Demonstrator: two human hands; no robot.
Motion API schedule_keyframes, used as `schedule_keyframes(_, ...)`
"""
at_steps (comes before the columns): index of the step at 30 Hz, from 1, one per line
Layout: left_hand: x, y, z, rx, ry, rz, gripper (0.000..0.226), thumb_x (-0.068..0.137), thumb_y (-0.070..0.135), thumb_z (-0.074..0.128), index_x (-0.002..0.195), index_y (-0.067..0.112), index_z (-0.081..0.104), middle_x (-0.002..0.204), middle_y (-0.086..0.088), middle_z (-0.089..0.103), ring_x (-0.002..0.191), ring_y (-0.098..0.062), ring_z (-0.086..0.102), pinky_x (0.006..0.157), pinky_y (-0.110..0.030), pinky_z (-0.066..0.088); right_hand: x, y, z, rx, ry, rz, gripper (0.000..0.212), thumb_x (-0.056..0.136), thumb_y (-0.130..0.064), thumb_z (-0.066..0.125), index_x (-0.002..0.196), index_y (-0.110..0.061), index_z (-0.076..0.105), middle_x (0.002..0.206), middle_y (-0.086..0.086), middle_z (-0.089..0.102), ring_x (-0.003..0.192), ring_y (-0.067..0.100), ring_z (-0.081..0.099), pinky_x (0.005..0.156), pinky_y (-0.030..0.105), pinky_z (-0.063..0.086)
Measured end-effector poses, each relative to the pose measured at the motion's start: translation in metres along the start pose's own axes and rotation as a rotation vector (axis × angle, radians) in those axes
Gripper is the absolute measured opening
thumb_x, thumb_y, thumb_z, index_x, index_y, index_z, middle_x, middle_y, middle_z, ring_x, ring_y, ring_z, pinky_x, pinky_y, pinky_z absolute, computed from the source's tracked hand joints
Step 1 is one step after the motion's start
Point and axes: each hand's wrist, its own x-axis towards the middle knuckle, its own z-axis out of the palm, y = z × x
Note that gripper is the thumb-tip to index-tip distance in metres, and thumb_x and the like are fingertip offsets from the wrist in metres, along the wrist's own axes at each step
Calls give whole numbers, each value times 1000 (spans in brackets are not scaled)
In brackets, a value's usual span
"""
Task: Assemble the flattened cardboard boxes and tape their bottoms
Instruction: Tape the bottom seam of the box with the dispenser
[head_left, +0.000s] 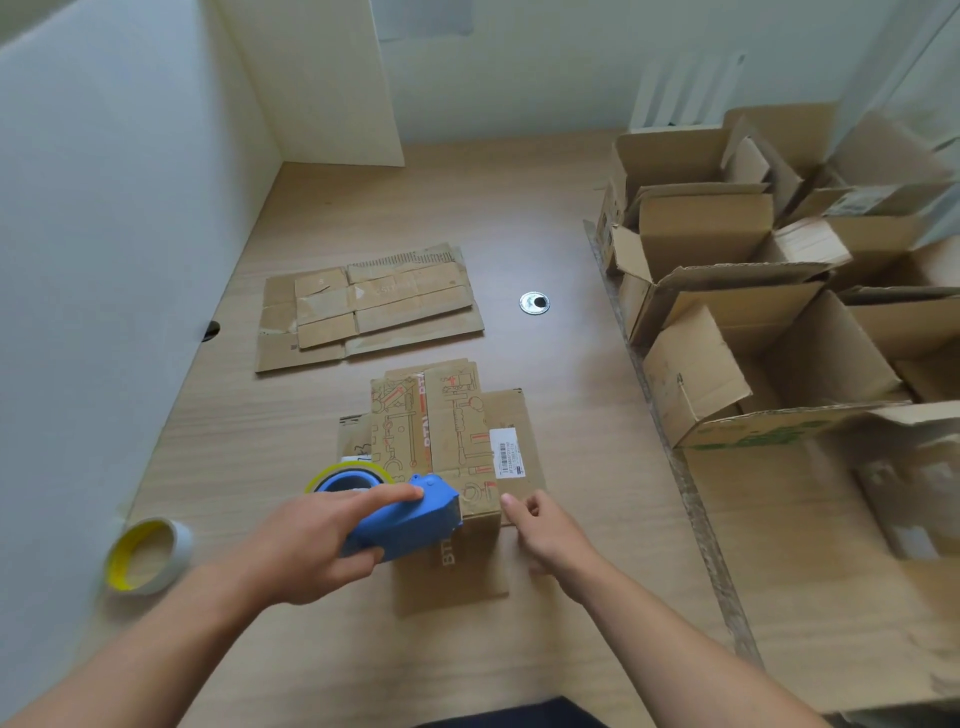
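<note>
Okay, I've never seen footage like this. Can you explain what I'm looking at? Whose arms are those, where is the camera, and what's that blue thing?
There is no machine here. A person wears a wide-angle camera on their head, and it looks forward and down, so the two arms coming in from the bottom are their own.

The left hand grips a blue tape dispenser, and its front end sits at the near edge of a printed cardboard box. The right hand holds nothing; its fingers rest against that box's edge.

On the wooden table behind the box lies a pile of flattened cardboard. A loose tape roll sits to the left. Several open boxes are gathered on the right.
</note>
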Motion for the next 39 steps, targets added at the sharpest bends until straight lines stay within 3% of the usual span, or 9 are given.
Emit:
schedule_keyframes(5, 0, 2, -1, -6, -19, -29, 71, 85, 47, 53, 134, 71, 7, 128, 18, 56, 97, -10, 56, 82, -26, 45, -12, 1, -15, 53, 145, -212, 19, 95, -30, 64, 79, -19, 62, 78, -7, 63, 76, 12, 57, 69, 26, 45)
schedule_keyframes(11, -1, 2, 1, -8, -19, -33, 70, 82, 50, 50, 134, 70, 7, 128, 16, 57, 94, -10, 55, 82, -27, 46, -14, -5, -7, -226, 28, -258, 17, 90, -34, 71, 77, -32, 60, 111, -6, 54, 111, 14, 51, 99, 34, 43)
schedule_keyframes(15, 0, 2, 0, -12, -30, -33, 70, 83, 49, 51, 132, 72, 6, 130, 16, 56, 94, -9, 53, 82, -27, 46, -9, -9, -6, -381, 93, -321, 24, 90, -39, 70, 72, -38, 54, 112, -18, 44, 119, 12, 39, 102, 41, 39)
schedule_keyframes(20, 1, 0, 1, -6, -29, -29, 70, 84, 50, 52, 132, 72, 7, 130, 15, 56, 95, -9, 53, 81, -26, 45, -8, -9, -6, -532, 90, -375, 12, 94, -46, 62, 90, -35, 64, 120, -15, 46, 122, 13, 38, 94, 36, 37)
schedule_keyframes(23, 2, -1, 1, -17, -28, -23, 71, 84, 48, 53, 133, 72, 7, 131, 15, 55, 95, -8, 52, 82, -25, 45, -9, -11, -6, -668, 89, -390, 18, 96, -50, 53, 102, -34, 60, 128, -10, 44, 124, 16, 37, 94, 39, 34)
schedule_keyframes(26, 2, 1, 1, -28, -25, -26, 70, 84, 49, 53, 134, 71, 9, 132, 14, 54, 98, -9, 54, 84, -26, 46, -8, -14, -4, -757, 81, -385, 40, 97, -53, 45, 130, -32, 54, 137, -6, 41, 130, 19, 35, 99, 44, 34)
schedule_keyframes(30, 2, 4, 1, -48, -8, -37, 69, 80, 51, 50, 137, 67, 13, 132, 14, 56, 102, -11, 57, 87, -30, 48, -5, -20, 7, -443, -23, -300, 49, 101, -52, 41, 142, -26, 48, 143, -1, 46, 134, 23, 39, 110, 45, 37)
schedule_keyframes(35, 2, 3, 0, -63, 28, -50, 71, 80, 50, 52, 137, 67, 14, 127, 14, 58, 100, -12, 57, 85, -30, 48, 1, -20, 20, -168, -46, -294, 41, 104, -42, 44, 144, -34, 49, 133, 2, 58, 127, 17, 48, 108, 35, 39)
schedule_keyframes(39, 1, 2, -4, -86, 16, -54, 71, 79, 50, 51, 134, 75, 13, 123, 16, 57, 91, -8, 57, 79, -26, 49, 1, -18, 25, 102, -91, -218, 39, 104, -39, 48, 143, -39, 50, 133, -2, 54, 127, 12, 49, 108, 30, 39)
